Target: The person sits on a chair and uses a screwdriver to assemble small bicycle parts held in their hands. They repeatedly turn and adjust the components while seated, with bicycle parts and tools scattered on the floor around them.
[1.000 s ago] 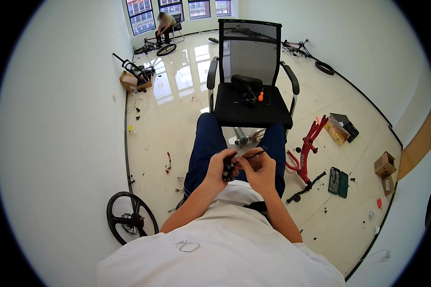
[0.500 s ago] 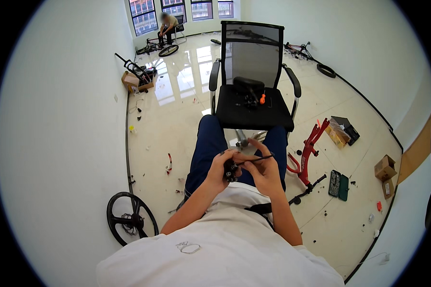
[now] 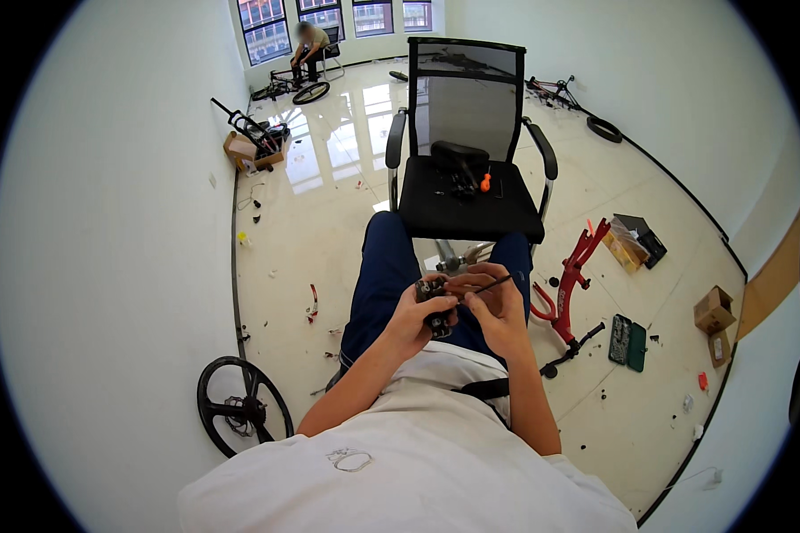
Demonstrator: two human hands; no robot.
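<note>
My left hand (image 3: 407, 322) is closed around a dark, blocky part (image 3: 435, 322) with light metal bits on it, perhaps a bicycle pedal; fingers hide some of it. Pinched in my right hand (image 3: 500, 315) is a thin black rod (image 3: 496, 283), its free end pointing up and right. Whether the rod touches the block is hard to tell. Both hands are over my lap. In front of my knees, the black chair (image 3: 471, 218) bears a bicycle saddle (image 3: 458, 153), an orange-handled screwdriver (image 3: 485, 182) and small dark parts.
Right of my legs lie a red bike frame (image 3: 571, 289), a green tool case (image 3: 628, 344) and cardboard boxes (image 3: 715, 313). A black spoked wheel (image 3: 244, 409) is at the lower left. Small parts dot the floor. A person (image 3: 311, 49) sits far back beside bike parts.
The dark block has turned in my left hand, showing more of its face. My right fingers have folded in closer, and the rod has tilted up slightly.
</note>
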